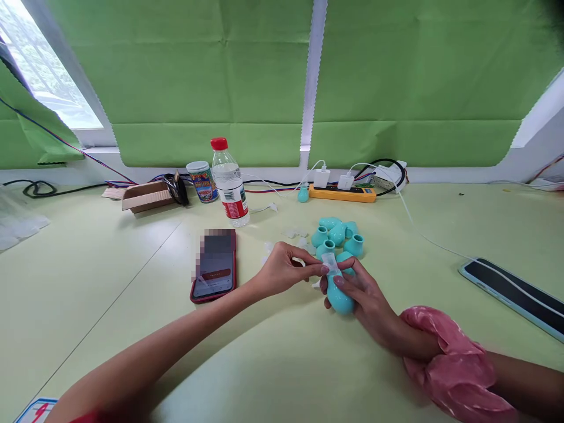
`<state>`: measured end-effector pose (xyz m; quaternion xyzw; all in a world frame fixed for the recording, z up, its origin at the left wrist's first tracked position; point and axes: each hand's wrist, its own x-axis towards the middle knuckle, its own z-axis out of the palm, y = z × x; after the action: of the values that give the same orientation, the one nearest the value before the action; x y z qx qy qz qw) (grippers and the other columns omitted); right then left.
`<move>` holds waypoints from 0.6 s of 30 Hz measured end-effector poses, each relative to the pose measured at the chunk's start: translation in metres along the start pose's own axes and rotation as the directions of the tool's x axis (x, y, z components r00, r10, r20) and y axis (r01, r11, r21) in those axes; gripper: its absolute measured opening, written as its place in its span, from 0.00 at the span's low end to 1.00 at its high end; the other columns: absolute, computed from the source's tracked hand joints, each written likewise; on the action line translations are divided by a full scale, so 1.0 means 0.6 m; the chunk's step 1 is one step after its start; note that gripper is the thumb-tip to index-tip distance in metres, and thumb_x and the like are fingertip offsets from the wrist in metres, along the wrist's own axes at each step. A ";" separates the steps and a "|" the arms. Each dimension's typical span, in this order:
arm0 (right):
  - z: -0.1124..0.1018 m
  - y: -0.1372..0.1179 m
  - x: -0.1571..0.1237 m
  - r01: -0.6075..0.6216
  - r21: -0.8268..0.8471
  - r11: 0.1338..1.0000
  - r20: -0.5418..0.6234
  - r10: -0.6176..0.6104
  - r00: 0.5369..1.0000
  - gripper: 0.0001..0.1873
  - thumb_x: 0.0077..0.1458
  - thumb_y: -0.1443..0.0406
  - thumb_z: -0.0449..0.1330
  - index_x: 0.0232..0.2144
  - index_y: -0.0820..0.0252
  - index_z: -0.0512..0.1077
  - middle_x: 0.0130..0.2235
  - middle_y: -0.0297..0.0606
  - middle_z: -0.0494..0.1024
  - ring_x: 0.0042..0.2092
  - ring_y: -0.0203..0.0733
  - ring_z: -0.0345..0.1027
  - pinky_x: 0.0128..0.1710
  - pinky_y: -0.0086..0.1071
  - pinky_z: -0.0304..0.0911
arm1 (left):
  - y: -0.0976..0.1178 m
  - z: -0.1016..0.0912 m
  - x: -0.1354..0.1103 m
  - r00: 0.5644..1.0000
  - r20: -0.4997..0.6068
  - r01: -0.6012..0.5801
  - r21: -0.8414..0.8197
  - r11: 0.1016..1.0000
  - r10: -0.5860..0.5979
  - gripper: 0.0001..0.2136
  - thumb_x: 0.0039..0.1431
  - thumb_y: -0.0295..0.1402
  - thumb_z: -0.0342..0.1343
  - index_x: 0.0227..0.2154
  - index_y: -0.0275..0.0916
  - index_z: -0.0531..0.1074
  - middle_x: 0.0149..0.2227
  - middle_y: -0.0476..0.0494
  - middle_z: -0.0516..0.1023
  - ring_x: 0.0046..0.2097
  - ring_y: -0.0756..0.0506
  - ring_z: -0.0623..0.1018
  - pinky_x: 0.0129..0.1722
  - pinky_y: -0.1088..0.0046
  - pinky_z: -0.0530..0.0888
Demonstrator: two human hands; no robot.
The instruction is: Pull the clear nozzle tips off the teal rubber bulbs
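My right hand [365, 296] is wrapped around a teal rubber bulb [339, 298] that rests low over the pale green table [110, 282]. My left hand [286, 268] pinches a small clear plastic piece [331, 262] at the bulb's top, thumb and fingers pressed together. Just behind the hands lies a cluster of several more teal bulbs [337, 234]. Small clear plastic bits [296, 233] are scattered to the left of that cluster.
A red-cased phone [215, 265] lies left of my hands, and a water bottle [228, 183], a can [201, 181] and a cardboard box [145, 195] stand behind it. An orange power strip [342, 193] with chargers sits at the back. Another phone [513, 295] on a white cable lies right.
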<state>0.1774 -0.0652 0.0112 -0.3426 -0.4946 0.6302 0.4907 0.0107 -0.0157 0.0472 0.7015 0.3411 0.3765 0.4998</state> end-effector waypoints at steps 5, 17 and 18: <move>-0.001 0.002 0.005 -0.009 -0.002 1.000 -0.018 0.009 1.000 0.11 0.52 0.61 0.55 0.30 0.56 0.54 0.31 0.32 0.71 0.32 0.34 0.65 0.29 0.31 0.63 | 0.000 0.006 -0.001 0.999 -0.004 0.040 0.033 0.999 -0.040 0.11 0.45 0.36 0.58 0.25 0.31 0.77 0.22 0.44 0.75 0.21 0.54 0.68 0.20 0.80 0.67; 0.014 -0.003 -0.007 -0.011 -0.068 0.998 -0.175 -0.001 0.985 0.15 0.49 0.57 0.57 0.30 0.56 0.54 0.37 0.33 0.70 0.30 0.33 0.65 0.31 0.29 0.62 | 0.021 0.047 -0.029 0.966 -0.204 -0.083 0.349 0.934 0.162 0.09 0.50 0.28 0.51 0.22 0.35 0.75 0.22 0.47 0.76 0.24 0.53 0.71 0.25 0.80 0.70; 0.014 -0.002 -0.007 -0.019 -0.065 0.998 -0.175 0.008 0.984 0.15 0.49 0.57 0.57 0.30 0.56 0.54 0.36 0.33 0.71 0.30 0.33 0.65 0.31 0.29 0.62 | 0.023 0.046 -0.029 0.966 -0.195 -0.087 0.365 0.927 0.168 0.08 0.49 0.27 0.51 0.21 0.35 0.75 0.22 0.47 0.76 0.24 0.53 0.71 0.24 0.80 0.69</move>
<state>0.1710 -0.0714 0.0147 -0.4160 -0.4679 0.5843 0.5164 0.0278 -0.0463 0.0510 0.7541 0.4104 0.4171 0.2984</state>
